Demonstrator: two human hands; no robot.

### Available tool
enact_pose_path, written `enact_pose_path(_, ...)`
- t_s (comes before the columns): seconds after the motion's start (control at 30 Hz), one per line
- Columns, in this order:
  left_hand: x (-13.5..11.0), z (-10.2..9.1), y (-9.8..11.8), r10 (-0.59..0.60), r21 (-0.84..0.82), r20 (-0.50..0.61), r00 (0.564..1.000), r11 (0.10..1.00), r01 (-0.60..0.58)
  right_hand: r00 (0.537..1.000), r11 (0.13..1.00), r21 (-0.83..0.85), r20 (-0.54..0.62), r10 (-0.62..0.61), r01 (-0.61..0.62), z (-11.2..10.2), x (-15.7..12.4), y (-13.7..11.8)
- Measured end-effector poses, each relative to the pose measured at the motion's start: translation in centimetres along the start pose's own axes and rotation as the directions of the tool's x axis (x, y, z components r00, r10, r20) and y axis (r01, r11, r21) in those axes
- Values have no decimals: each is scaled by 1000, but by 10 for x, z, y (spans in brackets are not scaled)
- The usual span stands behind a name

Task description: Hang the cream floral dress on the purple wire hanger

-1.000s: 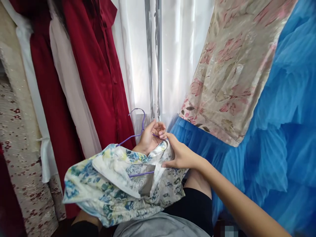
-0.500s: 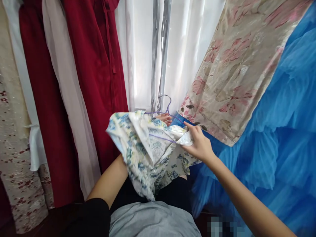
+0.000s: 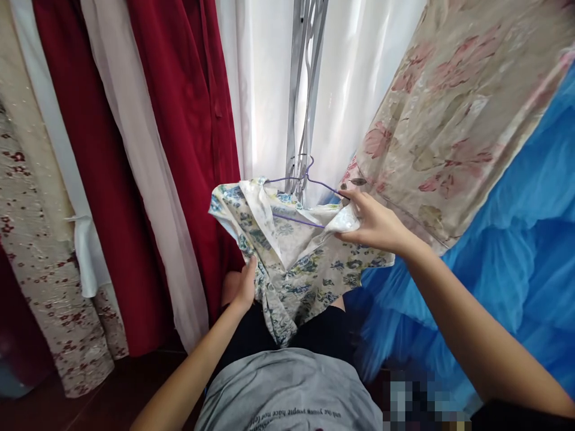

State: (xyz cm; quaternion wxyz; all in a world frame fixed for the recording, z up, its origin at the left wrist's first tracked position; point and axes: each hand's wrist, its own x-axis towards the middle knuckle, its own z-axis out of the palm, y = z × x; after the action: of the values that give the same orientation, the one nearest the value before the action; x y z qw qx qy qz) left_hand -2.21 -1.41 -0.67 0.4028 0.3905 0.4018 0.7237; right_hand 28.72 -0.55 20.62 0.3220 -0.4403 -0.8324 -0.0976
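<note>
Nearest the camera lies the person's grey shirt (image 3: 287,392), with dark shorts just beyond it. Above the shorts, the left hand (image 3: 245,288) is closed on the lower left edge of the floral top (image 3: 294,263), fingers wrapped into the cloth. Half a second ago this hand was up inside the collar by the hanger; it has since dropped to the hem. The right hand (image 3: 375,227) pinches the top's right shoulder, and probably the end of the purple hanger (image 3: 302,179) with it, though the cloth hides that grip. The top hangs off the hanger between the two hands, lifted clear of the lap where it lay bunched a second ago. The hanger's hook now stands upright, just in front of the foot of the metal rack pole (image 3: 302,90).

Behind the pole hangs a white curtain (image 3: 260,90). To the left hang a red dress (image 3: 184,143), a pale pink garment (image 3: 135,167) and a cream speckled fabric (image 3: 49,281). To the right, a beige flowered dress (image 3: 453,120) overlaps a blue tulle skirt (image 3: 521,251).
</note>
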Motion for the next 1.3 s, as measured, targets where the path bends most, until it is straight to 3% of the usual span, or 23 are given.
enact_pose_path(0.17, -35, 17, -37, -83, 136, -64, 995, 986, 91, 983, 980, 87, -4, -182, 181, 2, -11, -4)
enact_pose_path(0.23, -50, 28, -48, -139, 158, -76, 987, 976, 149, 972, 934, 269, -52, -229, 234, 10, -17, -18)
enact_pose_path(0.33, -71, 37, -57, -107, 112, -37, 994, 988, 110, 965, 781, 567, -134, -227, 263, 40, -42, -45)
enact_pose_path(0.37, -77, 37, -58, -88, 99, -35, 996, 991, 91, 971, 734, 635, -171, -169, 240, 56, -55, -54)
enact_pose_path(0.43, -86, 36, -58, -82, 98, -52, 995, 991, 87, 971, 656, 747, -221, 96, 106, 97, -86, -66)
enact_pose_path(0.5, -93, 32, -54, -91, 118, -68, 993, 988, 99, 879, 509, 854, -157, 450, -108, 143, -118, -73)
enact_pose_path(0.53, -96, 29, -52, -96, 130, -63, 993, 986, 104, 836, 426, 879, -60, 546, -214, 164, -131, -75)
enact_pose_path(0.6, -101, 26, -47, -102, 148, -49, 994, 983, 108, 859, 320, 876, 179, 480, -361, 197, -147, -77)
enact_pose_path(0.67, -106, 26, -45, -96, 160, -63, 993, 982, 105, 896, 327, 853, 300, 328, -406, 214, -151, -78)
enact_pose_path(0.73, -109, 29, -46, -84, 175, -101, 991, 979, 100, 913, 362, 843, 322, 252, -397, 217, -146, -77)
enact_pose_path(0.8, -108, 29, -49, -65, 209, -116, 991, 974, 88, 900, 332, 844, 346, 265, -422, 214, -140, -74)
enact_pose_path(0.93, -86, 7, -57, 100, 462, -146, 984, 887, -22, 813, 92, 865, 421, 403, -493, 205, -148, -63)
enact_pose_path(1.03, -70, -18, -58, 339, 636, -297, 893, 767, -80, 754, 6, 858, 448, 481, -513, 201, -161, -56)
enact_pose_path(1.1, -71, -24, -58, 420, 647, -345, 839, 755, -112, 742, -2, 849, 463, 485, -528, 199, -164, -55)
enact_pose_path(1.17, -82, -13, -58, 388, 614, -222, 895, 768, -181, 750, 27, 847, 455, 481, -532, 199, -162, -56)
enact_pose_path(1.23, -96, 12, -61, 280, 560, 30, 960, 790, -248, 768, 75, 852, 427, 477, -519, 197, -158, -59)
enact_pose_path(1.3, -106, 41, -65, 181, 508, 213, 960, 819, -267, 788, 110, 855, 408, 461, -506, 194, -156, -60)
